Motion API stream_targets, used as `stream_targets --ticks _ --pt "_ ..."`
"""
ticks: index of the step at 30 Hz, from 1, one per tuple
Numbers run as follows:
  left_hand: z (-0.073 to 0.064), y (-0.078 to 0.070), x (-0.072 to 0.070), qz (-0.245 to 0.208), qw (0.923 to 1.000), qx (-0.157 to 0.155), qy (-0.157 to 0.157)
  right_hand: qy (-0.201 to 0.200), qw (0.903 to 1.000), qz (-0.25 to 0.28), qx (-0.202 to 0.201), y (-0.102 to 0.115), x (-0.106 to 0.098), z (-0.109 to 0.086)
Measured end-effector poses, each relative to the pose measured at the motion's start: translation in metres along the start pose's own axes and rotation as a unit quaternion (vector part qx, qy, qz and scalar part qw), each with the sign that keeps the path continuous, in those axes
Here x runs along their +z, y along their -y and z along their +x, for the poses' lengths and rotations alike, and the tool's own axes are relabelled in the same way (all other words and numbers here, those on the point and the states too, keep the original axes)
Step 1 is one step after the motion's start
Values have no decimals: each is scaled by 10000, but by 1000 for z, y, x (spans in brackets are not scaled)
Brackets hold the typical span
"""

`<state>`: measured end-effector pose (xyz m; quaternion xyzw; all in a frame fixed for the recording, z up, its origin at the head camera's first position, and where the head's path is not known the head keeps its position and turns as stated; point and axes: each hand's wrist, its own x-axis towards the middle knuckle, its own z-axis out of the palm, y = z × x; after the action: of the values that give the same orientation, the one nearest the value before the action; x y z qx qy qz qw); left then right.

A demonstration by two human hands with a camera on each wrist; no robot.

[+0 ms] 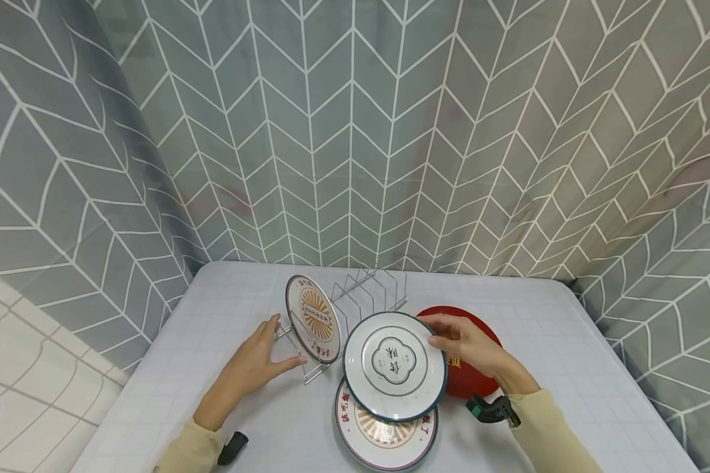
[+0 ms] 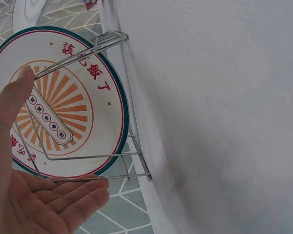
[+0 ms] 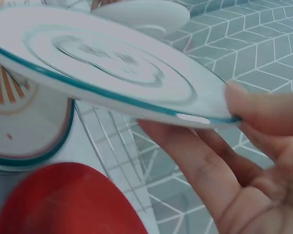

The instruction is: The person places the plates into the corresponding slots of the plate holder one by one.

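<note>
My right hand (image 1: pixel 467 341) pinches the edge of a white plate (image 1: pixel 394 365) with a green rim and a grey emblem, thumb on its upper face and fingers beneath. This plate is raised and overlaps a patterned plate (image 1: pixel 384 447) lying on the table. At the left end of a wire dish rack (image 1: pixel 322 371), my left hand (image 1: pixel 251 364) is spread, thumb and fingers on either side of the end wires. Another sunburst-patterned plate (image 2: pixel 105 92) leans upright in that end of the rack. The right wrist view shows the gripped plate's edge (image 3: pixel 112 100) tilted.
A red plate (image 1: pixel 470 384) with yellow characters sits on the table right of the held plate, partly covered by it and by my right hand. The rack's other slots (image 1: pixel 373 292) extend back and right. Patterned curtains (image 1: pixel 355 131) surround the white table (image 1: pixel 538 315).
</note>
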<state>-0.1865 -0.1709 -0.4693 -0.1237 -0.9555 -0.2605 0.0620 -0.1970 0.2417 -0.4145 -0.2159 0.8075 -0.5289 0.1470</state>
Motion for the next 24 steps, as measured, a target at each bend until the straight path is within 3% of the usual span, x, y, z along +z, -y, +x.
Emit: stream_targets --ticks 5,10,18,24 --pt "0 1 1 -11 10000 32 -20 -680 9969 222 313 -1 6 0" --pt "0 1 0 -4 10000 61 -52 -1008 9932 381 447 0 10 2" --pt "0 2 1 -16 10000 44 -20 -1228 9906 527 295 10 10 2" --pt "0 4 2 26 9999 99 -39 -1778 9830 462 60 40 0 6"
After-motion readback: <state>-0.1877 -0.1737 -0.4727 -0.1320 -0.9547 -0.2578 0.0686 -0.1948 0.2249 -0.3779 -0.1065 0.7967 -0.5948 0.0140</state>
